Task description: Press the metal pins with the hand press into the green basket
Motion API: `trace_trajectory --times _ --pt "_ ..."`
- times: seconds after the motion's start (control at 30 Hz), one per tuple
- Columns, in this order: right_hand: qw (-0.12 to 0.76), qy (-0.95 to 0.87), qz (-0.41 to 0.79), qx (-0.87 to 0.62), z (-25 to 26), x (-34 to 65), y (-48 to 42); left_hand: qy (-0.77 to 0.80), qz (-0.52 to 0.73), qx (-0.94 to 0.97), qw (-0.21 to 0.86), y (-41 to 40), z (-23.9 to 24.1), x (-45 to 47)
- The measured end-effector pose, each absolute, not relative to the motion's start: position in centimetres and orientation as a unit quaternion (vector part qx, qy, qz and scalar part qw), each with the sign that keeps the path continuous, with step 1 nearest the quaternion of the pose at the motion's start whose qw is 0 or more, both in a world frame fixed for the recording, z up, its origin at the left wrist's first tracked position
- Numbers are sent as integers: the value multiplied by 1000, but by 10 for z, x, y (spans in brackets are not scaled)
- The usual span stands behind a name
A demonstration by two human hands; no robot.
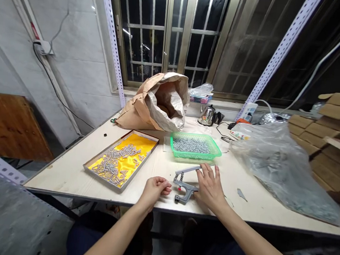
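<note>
A small grey hand press tool (184, 182) with a long lever stands on the table near the front edge. My right hand (209, 185) lies over its right side, fingers stretched out toward the lever. My left hand (155, 187) rests just left of the tool with the fingertips pinched together; what they hold is too small to make out. Behind the tool is a green plastic basket (215, 148) filled with small metal pieces. To the left lies a metal tray (93, 167) lined with yellow cloth, strewn with several small metal pieces.
A crumpled brown paper sack (157, 102) stands at the back by the window. A large clear plastic bag (285, 165) of metal parts covers the right side. A small kettle (208, 115), cables and stacked cardboard boxes (333, 130) are further right.
</note>
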State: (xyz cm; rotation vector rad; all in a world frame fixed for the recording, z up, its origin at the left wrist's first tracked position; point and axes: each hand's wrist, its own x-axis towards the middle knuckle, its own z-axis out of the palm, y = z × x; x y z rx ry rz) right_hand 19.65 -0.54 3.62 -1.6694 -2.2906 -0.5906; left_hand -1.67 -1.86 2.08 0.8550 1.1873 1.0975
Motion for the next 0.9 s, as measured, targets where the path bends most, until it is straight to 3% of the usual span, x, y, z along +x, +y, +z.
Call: trace_trajectory --times 0.1,0.4,0.7,0.9 --pt "123 -784 -218 -568 39 195 -9 536 485 399 563 -16 8 4" --pt "134 -760 -242 -589 35 186 -13 540 468 416 563 -14 6 18" --pt "149 -764 -233 -583 36 187 -16 542 373 634 406 -3 13 3" --pt "146 -766 -231 -582 33 188 -17 535 321 640 447 1 20 -1"
